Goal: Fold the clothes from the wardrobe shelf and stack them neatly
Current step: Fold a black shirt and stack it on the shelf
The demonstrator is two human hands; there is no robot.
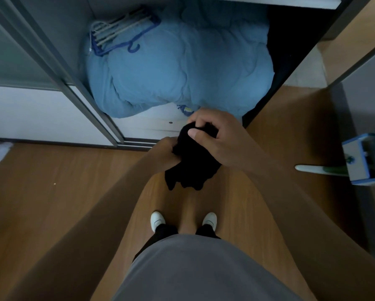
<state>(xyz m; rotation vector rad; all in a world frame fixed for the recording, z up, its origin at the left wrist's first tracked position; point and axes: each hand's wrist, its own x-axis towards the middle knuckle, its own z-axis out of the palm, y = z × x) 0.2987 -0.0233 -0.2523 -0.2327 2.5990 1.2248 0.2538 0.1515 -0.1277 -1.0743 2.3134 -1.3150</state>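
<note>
- A bunched black garment (192, 157) hangs in the air above the wooden floor (52, 192), in front of the open wardrobe (152, 127).
- The right hand (217, 137) curls over its top, thumb pressed on the cloth.
- The left hand (167, 153) grips its left side.
- A blue quilt (178, 68) fills the wardrobe bottom, hangers (119, 33) lying on its back left corner.

The left forearm (99, 203) and right forearm (286, 187) are reaching forward and converging on the black garment (193, 166). The right hand (217, 137) is gripping the garment's upper end from above, with fingers curling over its far edge and the thumb pressing on its near face. The left hand (166, 152) is gripping the garment's left edge, its fingers mostly hidden by fabric.
</note>
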